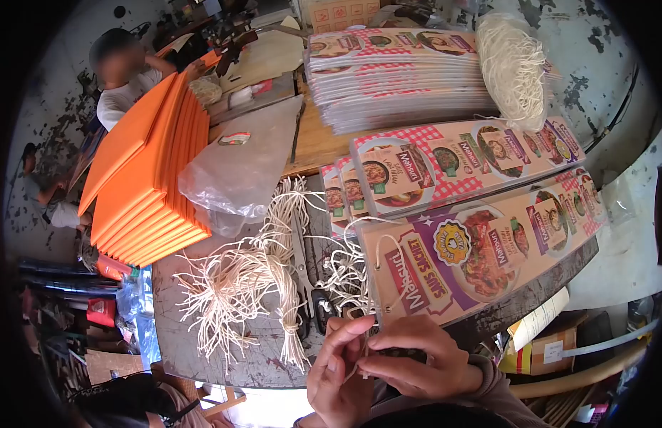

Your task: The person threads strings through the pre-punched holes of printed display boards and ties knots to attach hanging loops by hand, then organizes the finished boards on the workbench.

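Note:
At the table's front edge, my left hand (pixel 341 371) and my right hand (pixel 416 357) meet, each with fingers pinched on a thin pale string (pixel 365 362). Just above them lies a printed food-brand board (pixel 480 246) in clear plastic, with string looped at its left end. Left of my hands, bundles of cut cream string (pixel 249 282) spread over the dark table (pixel 195 364). Scissors (pixel 302 274) with black handles lie between the bundle and a smaller tangle of string (pixel 347 274).
More printed boards (pixel 466 160) lie behind, with a tall stack (pixel 402 82) and a bagged string skein (pixel 512 71) at the back. Orange folded pieces (pixel 149 178) and a clear plastic bag (pixel 234 167) are on the left. Two people (pixel 120 78) are beyond.

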Action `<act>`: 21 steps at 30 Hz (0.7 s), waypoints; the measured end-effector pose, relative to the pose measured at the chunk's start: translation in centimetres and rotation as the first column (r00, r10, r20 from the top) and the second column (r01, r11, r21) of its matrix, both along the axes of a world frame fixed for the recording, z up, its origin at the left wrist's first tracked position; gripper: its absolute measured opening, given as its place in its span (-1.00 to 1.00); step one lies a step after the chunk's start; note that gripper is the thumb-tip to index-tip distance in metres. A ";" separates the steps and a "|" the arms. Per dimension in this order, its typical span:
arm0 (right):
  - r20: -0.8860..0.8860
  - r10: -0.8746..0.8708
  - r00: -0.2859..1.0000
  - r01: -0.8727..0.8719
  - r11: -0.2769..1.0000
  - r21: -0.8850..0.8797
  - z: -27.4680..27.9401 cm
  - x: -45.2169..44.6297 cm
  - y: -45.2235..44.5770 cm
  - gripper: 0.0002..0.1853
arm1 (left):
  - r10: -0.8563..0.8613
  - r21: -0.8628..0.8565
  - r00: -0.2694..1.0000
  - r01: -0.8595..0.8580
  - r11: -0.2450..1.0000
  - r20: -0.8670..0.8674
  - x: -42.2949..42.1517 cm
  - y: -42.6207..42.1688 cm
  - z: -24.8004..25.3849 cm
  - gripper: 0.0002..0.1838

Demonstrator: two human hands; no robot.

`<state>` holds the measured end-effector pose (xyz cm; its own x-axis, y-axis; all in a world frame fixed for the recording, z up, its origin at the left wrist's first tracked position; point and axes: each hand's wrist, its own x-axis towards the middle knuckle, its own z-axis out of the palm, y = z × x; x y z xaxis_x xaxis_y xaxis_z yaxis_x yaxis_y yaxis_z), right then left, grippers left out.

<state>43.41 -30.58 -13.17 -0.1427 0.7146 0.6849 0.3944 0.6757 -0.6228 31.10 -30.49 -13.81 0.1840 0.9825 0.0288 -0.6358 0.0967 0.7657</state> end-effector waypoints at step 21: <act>0.275 -0.120 0.954 0.068 0.979 0.190 -0.3 0.0 0.1 -0.70 | -0.034 0.097 0.967 0.060 0.994 -0.253 -0.4 1.1 0.8 -0.24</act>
